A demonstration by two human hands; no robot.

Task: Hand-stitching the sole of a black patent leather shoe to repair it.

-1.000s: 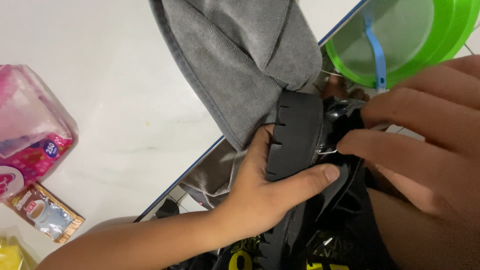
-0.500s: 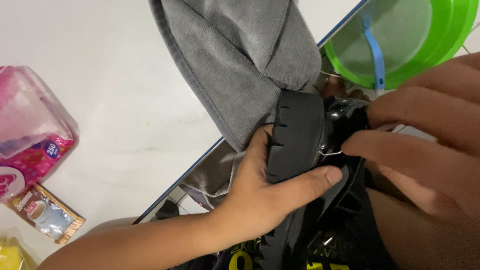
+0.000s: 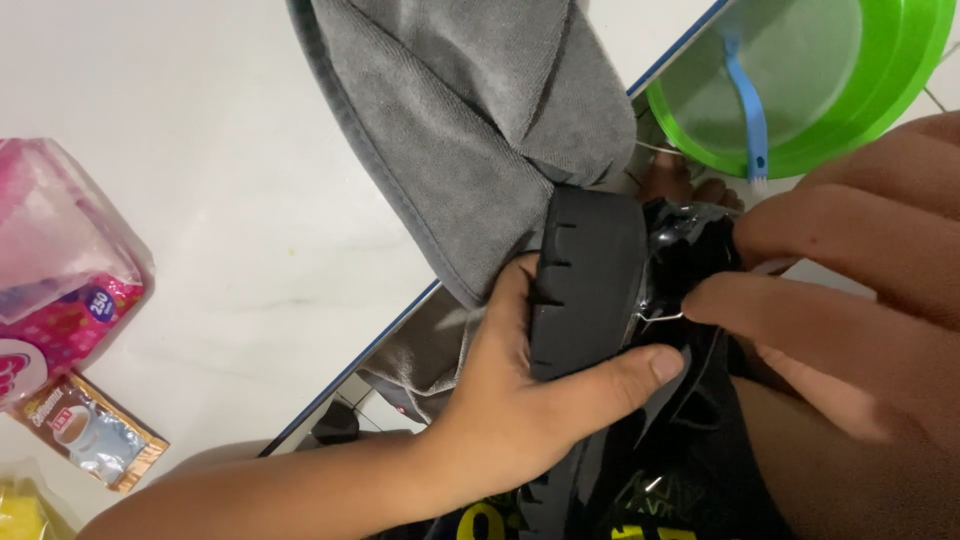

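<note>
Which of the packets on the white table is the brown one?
The small flat sachet near the bottom left edge is brown with a silvery middle. The bigger pink packet above it is puffy plastic, and only a corner of the yellow packet shows below.

A cloth [image 3: 470, 130] lay on the desk [image 3: 220, 200] and hung over its edge. Just below it, off the desk, a shoe [image 3: 585, 290] sat in the left hand [image 3: 520, 400], with the right hand [image 3: 850, 290] touching it from the right. A basin [image 3: 880, 110] with a brush [image 3: 745, 100] in it stood at upper right. Two packets [image 3: 60, 290] lay at the desk's left edge, one [image 3: 90, 432] below the other.
</note>
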